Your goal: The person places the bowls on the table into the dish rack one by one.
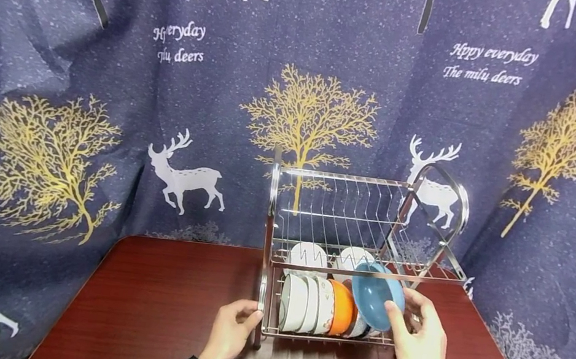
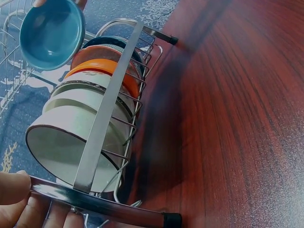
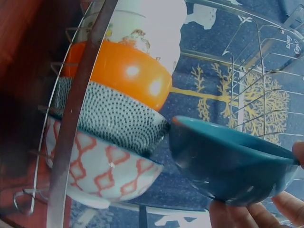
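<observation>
Right hand [image 1: 421,348] grip clasps blue bowl [image 1: 375,295] by rim, held just clear of rack [image 1: 371,182], beside orange bowl [image 1: 340,308]. Left hand [image 1: 231,332] grips rack post. Risk: rim catches tier wire, knocks packed bowls, slips onto bench [image 1: 146,307].

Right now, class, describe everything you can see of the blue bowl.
The blue bowl is plain, smooth and glossy, probably ceramic or plastic, and empty. It is tilted on its side, held off the rack in front of the orange bowl. The right hand grips its rim; nothing else touches it.
</observation>
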The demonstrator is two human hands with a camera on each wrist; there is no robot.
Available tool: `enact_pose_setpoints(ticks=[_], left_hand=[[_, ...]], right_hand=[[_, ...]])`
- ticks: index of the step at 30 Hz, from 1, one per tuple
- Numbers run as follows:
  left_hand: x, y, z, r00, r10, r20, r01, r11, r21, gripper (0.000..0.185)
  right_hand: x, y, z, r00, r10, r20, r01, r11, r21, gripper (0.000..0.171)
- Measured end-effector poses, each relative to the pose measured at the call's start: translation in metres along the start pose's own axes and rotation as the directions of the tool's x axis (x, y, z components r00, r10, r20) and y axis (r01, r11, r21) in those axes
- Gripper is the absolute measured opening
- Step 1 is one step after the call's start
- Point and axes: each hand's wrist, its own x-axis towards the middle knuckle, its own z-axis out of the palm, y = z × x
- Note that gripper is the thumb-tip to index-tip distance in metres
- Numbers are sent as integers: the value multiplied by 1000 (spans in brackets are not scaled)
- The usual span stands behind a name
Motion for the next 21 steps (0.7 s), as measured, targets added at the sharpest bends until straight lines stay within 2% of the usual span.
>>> enact_pose_setpoints(ticks=[4,8,14,21], left_hand=[[-1,0,0,1000,-4,6,4,1000,2,14],[-1,0,0,1000,-15,8,15,1000,-2,15],[-1,0,-1,1000,-12,4,13,1000,-11,15],[-1,0,0,1000,-23,10,23,999,-25,15]], right_hand=[[0,0,-4,999,-31,-14,31,999,-31,42],[0,1,-6,995,-98,-36,95,993,-71,46],[1,5,-6,966,-245,-80,229,959,-167,49],[3,18,-1,943,-321,-87,297,930,-217,50]])
